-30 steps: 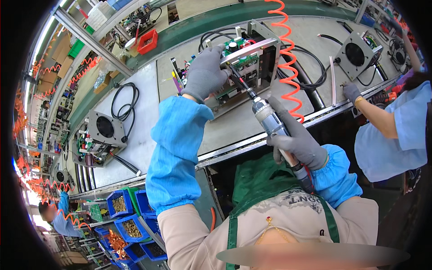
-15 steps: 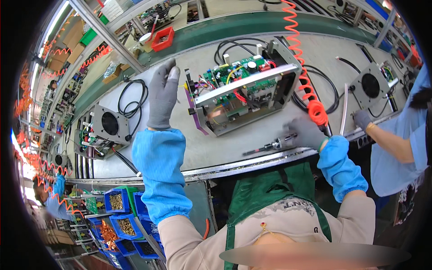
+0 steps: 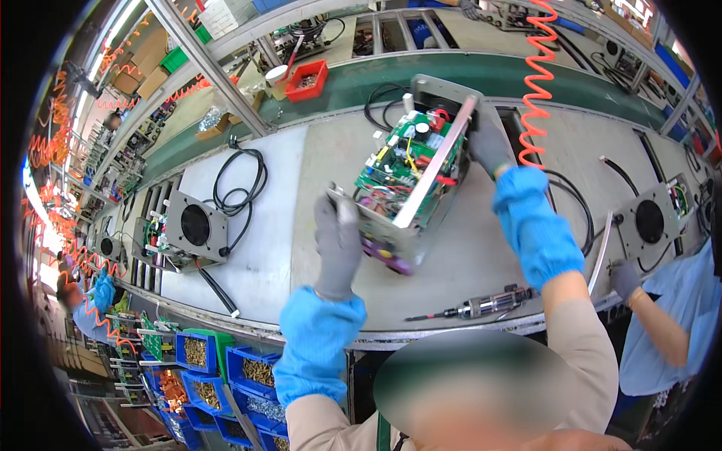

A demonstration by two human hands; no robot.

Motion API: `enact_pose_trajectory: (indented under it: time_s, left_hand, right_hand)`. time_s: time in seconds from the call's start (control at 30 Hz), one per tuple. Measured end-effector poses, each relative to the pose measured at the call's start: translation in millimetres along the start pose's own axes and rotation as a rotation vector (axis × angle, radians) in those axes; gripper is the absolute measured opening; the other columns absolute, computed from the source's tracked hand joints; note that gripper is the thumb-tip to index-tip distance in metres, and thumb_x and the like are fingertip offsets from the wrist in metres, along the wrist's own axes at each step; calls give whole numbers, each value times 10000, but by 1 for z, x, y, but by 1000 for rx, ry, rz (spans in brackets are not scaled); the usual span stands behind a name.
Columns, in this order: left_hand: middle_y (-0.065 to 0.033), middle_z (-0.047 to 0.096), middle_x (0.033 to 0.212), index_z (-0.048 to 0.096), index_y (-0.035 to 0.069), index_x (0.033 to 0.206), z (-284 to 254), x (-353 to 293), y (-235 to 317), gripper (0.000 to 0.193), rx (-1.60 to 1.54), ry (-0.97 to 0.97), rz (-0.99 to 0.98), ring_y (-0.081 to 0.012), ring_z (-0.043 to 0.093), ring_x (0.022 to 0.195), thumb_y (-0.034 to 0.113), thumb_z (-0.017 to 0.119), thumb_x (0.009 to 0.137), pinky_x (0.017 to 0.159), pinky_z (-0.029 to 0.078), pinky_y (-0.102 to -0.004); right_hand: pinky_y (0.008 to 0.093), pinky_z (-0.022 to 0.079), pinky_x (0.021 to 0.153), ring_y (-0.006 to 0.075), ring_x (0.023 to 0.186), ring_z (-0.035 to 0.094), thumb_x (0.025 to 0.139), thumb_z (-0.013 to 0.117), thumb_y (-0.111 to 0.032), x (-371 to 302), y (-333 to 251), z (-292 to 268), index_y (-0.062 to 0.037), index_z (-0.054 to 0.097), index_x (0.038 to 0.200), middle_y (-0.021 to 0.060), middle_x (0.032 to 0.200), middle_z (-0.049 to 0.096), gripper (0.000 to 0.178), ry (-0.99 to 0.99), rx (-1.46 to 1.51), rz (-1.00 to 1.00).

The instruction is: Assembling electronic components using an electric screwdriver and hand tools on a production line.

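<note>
Two hands: both gloved in grey with blue sleeve covers, both closed on the open metal chassis.
Left hand: fingers wrapped over the near-left corner of the chassis, gripping it.
Right hand: clasped on the far-right edge of the chassis; its fingertips are hidden behind the metal wall.
Chassis position: tilted on the grey workbench, its near corner resting on the bench and its far end raised.
Chassis contents: a green circuit board with red and yellow wires; small parts are too fine to make out.
Hidden: the underside of the chassis, and the person's own face, which is blurred.
Screwdriver: lies free on the bench, near and to the right of the chassis, at the front edge.
Orange coiled hose: hangs just right of the chassis, behind the right hand.
Fan panel with black cable: well left of the chassis.
Second fan panel: well right of the chassis.
Co-worker's hand: right of the chassis; the body is cut off by the frame.
Red tray: far left of the chassis; contents unclear.
Blue bins: below the bench edge, near-left of the chassis, holding small brass-coloured fasteners.
</note>
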State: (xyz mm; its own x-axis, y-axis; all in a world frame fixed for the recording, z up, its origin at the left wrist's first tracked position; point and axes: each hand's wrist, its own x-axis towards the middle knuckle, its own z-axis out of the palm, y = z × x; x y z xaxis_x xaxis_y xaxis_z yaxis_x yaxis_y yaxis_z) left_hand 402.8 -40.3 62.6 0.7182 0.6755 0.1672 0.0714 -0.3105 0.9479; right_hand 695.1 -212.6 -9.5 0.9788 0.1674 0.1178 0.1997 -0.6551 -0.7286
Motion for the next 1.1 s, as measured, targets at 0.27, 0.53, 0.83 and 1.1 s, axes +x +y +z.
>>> enact_pose_trajectory:
  time_s: [0.27, 0.53, 0.83, 1.1]
  left_hand:
    - [-134, 582, 1182, 521, -8, 1266, 10, 89, -31, 410, -347, -61, 31, -195, 555, 1036, 238, 476, 941, 920, 427, -310]
    - [-152, 631, 1183, 543, 11, 1267, 125, 276, -107, 464, 28, -619, 18, -238, 585, 1109, 69, 612, 812, 948, 434, -319]
    - [-236, 637, 972, 562, -7, 1047, 69, 209, -111, 244, 302, -203, 264, -384, 612, 951, 170, 521, 884, 810, 475, -426]
    - [-223, 612, 802, 518, 6, 904, -17, 50, -103, 203, 592, 201, 178, -406, 603, 777, 203, 548, 866, 688, 459, -488]
  right_hand:
    - [297, 455, 755, 157, 829, 539, 836, 548, -91, -46, -24, -45, 5, 557, 1095, 110, 923, 565, 276, 159, 597, -335]
    - [377, 494, 598, 261, 708, 630, 799, 673, -240, -234, -38, -58, -92, 657, 952, 106, 825, 641, 214, -603, -39, -659]
    - [415, 481, 586, 275, 703, 634, 738, 713, -248, -232, 16, -48, -109, 669, 824, 81, 724, 638, 169, -140, 8, -508]
    - [420, 451, 952, 378, 1167, 489, 606, 829, -273, -275, 1, -28, -31, 209, 1437, 225, 1303, 442, 1065, -56, 15, -234]
